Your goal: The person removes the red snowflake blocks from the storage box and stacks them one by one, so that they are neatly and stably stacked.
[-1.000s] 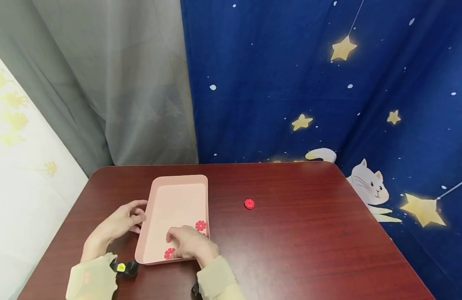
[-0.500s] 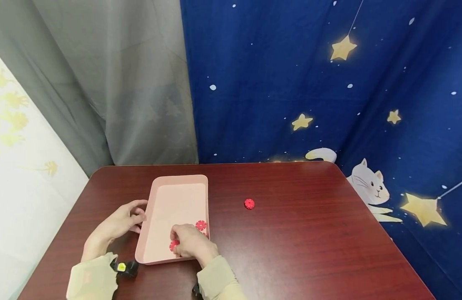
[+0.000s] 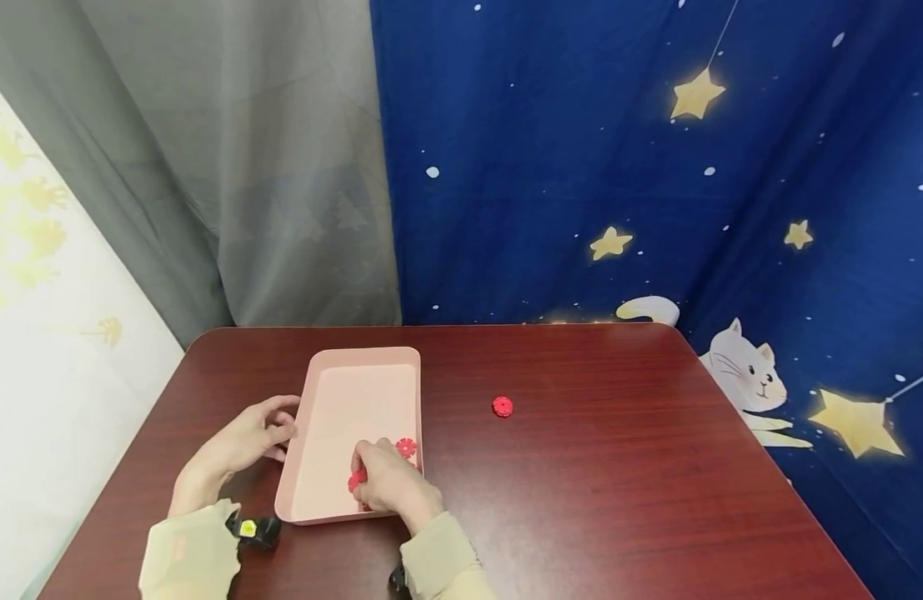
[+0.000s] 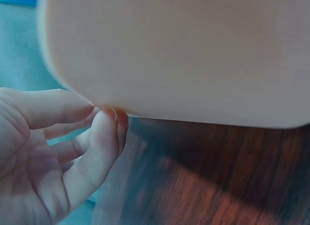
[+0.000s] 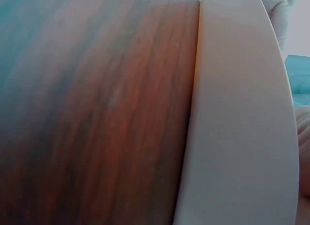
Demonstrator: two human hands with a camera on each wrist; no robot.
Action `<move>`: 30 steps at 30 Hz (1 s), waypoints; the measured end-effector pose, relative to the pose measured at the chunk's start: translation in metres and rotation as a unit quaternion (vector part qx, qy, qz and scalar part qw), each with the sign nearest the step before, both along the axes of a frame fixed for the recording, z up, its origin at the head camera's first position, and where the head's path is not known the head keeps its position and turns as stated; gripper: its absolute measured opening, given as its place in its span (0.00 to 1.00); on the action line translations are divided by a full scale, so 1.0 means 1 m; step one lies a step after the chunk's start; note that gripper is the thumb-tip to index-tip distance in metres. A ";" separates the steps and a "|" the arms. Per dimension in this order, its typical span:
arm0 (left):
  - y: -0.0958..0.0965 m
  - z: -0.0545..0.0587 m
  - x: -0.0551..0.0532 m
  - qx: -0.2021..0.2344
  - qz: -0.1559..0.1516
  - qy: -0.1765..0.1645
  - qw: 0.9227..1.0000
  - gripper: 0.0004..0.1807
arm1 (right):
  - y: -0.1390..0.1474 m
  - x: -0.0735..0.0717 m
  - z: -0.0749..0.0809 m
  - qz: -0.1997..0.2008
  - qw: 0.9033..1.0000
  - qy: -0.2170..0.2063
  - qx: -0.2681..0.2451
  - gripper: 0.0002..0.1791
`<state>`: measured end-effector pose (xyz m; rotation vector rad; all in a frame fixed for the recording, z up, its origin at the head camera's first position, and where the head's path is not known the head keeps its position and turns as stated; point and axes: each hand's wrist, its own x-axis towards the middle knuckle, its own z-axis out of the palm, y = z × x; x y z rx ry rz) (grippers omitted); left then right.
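Note:
A shallow pink tray (image 3: 359, 396) lies on the left part of the table. My left hand (image 3: 243, 437) is at its left side, and in the left wrist view thumb and fingertips (image 4: 105, 125) pinch the tray's edge. Inside the tray's near right part, my right hand (image 3: 392, 481) pinches a red notched building disc (image 3: 355, 481), partly covered by the fingers. Another red notched disc (image 3: 406, 448) lies just beyond that hand, by the right wall. A bit of red also shows below the fingers. The right wrist view has only the tray's outer wall (image 5: 237, 113) and a sliver of hand.
A red notched disc (image 3: 502, 407) lies on the dark red wooden table (image 3: 619, 467), right of the tray. Black wrist cameras (image 3: 258, 532) sit at both cuffs. Grey and blue star-printed curtains (image 3: 536, 167) hang behind the table's far edge.
My right hand has closed its fingers on the disc near the tray's front wall and drawn it a little right and away from me. The left hand stays at the tray's edge.

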<state>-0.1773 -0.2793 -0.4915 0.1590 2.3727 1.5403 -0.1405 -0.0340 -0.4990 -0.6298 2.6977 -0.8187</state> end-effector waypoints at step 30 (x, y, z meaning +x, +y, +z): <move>0.002 0.002 0.000 -0.008 0.005 -0.003 1.000 0.30 | 0.141 -0.049 0.016 -0.064 0.928 -0.134 -0.341 0.10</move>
